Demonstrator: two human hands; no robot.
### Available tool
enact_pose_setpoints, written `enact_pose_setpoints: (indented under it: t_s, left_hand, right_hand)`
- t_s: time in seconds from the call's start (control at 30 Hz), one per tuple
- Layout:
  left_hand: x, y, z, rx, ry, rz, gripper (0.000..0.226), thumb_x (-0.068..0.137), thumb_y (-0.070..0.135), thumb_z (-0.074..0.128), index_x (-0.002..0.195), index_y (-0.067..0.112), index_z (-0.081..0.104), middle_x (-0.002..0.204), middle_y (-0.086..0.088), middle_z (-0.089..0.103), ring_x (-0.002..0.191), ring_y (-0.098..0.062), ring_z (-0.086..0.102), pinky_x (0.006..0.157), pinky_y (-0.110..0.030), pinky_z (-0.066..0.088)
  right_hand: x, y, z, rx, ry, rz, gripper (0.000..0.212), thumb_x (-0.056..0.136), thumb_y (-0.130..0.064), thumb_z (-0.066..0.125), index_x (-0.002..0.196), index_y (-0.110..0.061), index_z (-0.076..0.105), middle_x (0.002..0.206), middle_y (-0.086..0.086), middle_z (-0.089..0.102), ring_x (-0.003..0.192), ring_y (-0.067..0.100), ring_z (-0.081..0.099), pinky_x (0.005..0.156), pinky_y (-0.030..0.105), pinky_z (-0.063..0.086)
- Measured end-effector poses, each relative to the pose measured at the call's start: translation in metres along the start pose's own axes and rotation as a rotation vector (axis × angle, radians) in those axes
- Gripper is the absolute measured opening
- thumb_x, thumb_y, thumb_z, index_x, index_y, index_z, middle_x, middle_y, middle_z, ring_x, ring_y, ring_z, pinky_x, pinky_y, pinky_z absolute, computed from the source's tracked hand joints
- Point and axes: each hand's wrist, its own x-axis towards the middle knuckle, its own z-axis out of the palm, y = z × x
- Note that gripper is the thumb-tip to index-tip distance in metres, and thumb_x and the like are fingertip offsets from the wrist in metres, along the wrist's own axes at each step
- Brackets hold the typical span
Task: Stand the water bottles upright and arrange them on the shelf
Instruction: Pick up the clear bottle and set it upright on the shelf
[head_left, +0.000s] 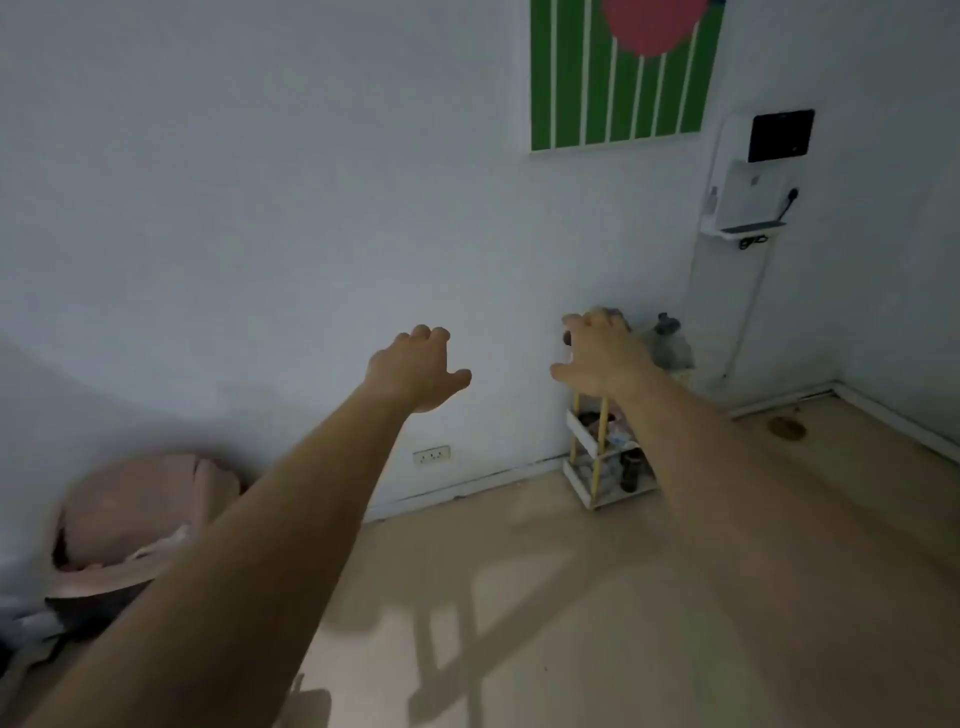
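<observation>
Both my arms are stretched out ahead of me across a dim room, bare to the elbow and beyond. My left hand (415, 369) hangs in the air in front of the white wall (260, 208), palm down, fingers loosely spread and slightly curled, thumb pointing toward the other hand; it holds nothing. My right hand (602, 358) is out in front of the top of the shelf (584, 441), fingers spread and curled downward, thumb out to the left. It covers whatever lies right behind it, so I cannot tell whether the fingertips touch anything there, though nothing shows gripped in it. The shelf is a small white rack with yellow posts, standing on the pale floor (519, 597) against the wall near the corner. One bottle (667, 338), clear with a dark cap, shows on the top tier just right of my right hand (too blurred for me to say if it stands straight or leans). A darker bottle (629, 470) stands upright on the lowest tier, and the middle tier holds a jumble I cannot make out. On the wall above hangs a green striped picture (623, 73) with a red shape, and to its right a white wall unit (750, 195) with a dark screen. At the far left on the floor sits a pink cushioned seat (140, 519). A socket (431, 455) sits low on the wall between my arms.
</observation>
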Motion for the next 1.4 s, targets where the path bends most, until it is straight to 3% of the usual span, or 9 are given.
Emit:
enact_pose_setpoints:
  t_s: [0.2,0.57,0.7,0.83,1.0,1.2,1.4]
  left_hand:
    - [0.110,0.100,0.058,-0.067,-0.110,0.029,0.070,0.091,0.053,0.051,0.148,0.016,0.036,0.148,-0.007,0.044,0.132,-0.030,0.046,0.097,-0.050,0.048]
    - [0.332,0.230,0.190,-0.136,-0.250,0.133,0.067,0.093,0.052,0.051,0.147,0.016,0.037,0.149,-0.010,0.041,0.132,-0.032,0.046,0.100,-0.050,0.046]
    - [0.422,0.266,0.250,-0.189,-0.332,0.164,0.062,0.091,0.051,0.054,0.142,0.017,0.043,0.144,-0.012,0.046,0.123,-0.033,0.052,0.096,-0.051,0.049]
    - [0.507,0.307,0.300,-0.213,-0.433,0.200,0.059,0.089,0.050,0.054,0.135,0.015,0.047,0.133,-0.013,0.049,0.114,-0.034,0.056,0.091,-0.051,0.052]
    - [0.593,0.360,0.360,-0.227,-0.505,0.206,0.057,0.091,0.047,0.053,0.137,0.015,0.046,0.132,-0.013,0.046,0.113,-0.035,0.054,0.092,-0.050,0.050]
    - [0.690,0.422,0.440,-0.269,-0.598,0.140,0.049,0.093,0.049,0.047,0.130,0.016,0.049,0.128,-0.011,0.048,0.106,-0.032,0.056,0.091,-0.047,0.051]
    - [0.762,0.482,0.505,-0.452,-0.735,-0.047,0.048,0.097,0.032,0.053,0.137,0.006,0.048,0.140,-0.016,0.049,0.124,-0.034,0.050,0.101,-0.042,0.043]
  right_hand:
    - [0.065,0.131,0.022,0.021,-0.074,0.150,0.065,0.085,-0.046,0.064,0.138,-0.014,0.046,0.141,0.017,0.044,0.127,0.037,0.045,0.095,0.046,0.048]
    - [0.216,0.324,0.083,-0.013,-0.218,0.312,0.080,0.086,-0.052,0.062,0.152,-0.018,0.033,0.151,0.012,0.037,0.138,0.037,0.038,0.105,0.048,0.042]
    - [0.284,0.391,0.114,-0.001,-0.274,0.372,0.073,0.085,-0.049,0.065,0.144,-0.014,0.041,0.144,0.015,0.041,0.131,0.039,0.041,0.103,0.049,0.044]
    - [0.353,0.454,0.140,0.047,-0.314,0.430,0.075,0.080,-0.050,0.069,0.140,-0.015,0.044,0.138,0.015,0.044,0.126,0.039,0.046,0.091,0.042,0.044]
    - [0.434,0.539,0.175,0.075,-0.354,0.474,0.070,0.082,-0.057,0.063,0.139,-0.019,0.046,0.140,0.012,0.044,0.129,0.035,0.046,0.097,0.042,0.044]
    - [0.531,0.651,0.230,0.133,-0.432,0.478,0.075,0.086,-0.055,0.061,0.146,-0.017,0.040,0.149,0.015,0.040,0.134,0.038,0.044,0.104,0.048,0.044]
    - [0.620,0.723,0.295,0.282,-0.583,0.417,0.064,0.088,-0.042,0.066,0.139,-0.009,0.047,0.140,0.020,0.047,0.123,0.038,0.053,0.100,0.046,0.048]
